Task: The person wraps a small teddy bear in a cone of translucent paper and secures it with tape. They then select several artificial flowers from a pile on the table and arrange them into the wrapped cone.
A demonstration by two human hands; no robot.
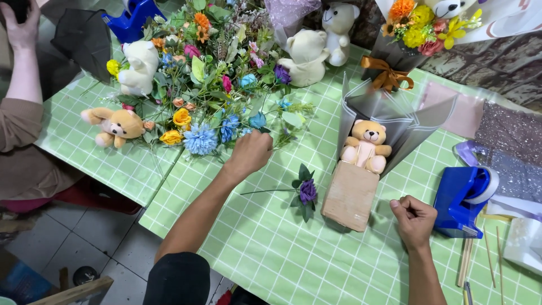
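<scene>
My left hand (248,152) reaches into the edge of a big pile of artificial flowers (209,79) and pinches a thin stem there. A single purple flower (307,191) on a wire stem lies on the green checked tablecloth (265,237) just right of that hand. My right hand (414,219) rests as a closed fist on the cloth, apparently holding nothing. Between the hands stands a brown foam block (350,195) with a small tan teddy bear (367,147) on top, wrapped behind by grey paper (389,113).
A blue tape dispenser (463,197) and thin wooden sticks (468,260) lie to the right. Plush bears (116,125) sit among the flowers. A finished bouquet (418,34) stands at the back. Another person's arm (22,62) is at far left.
</scene>
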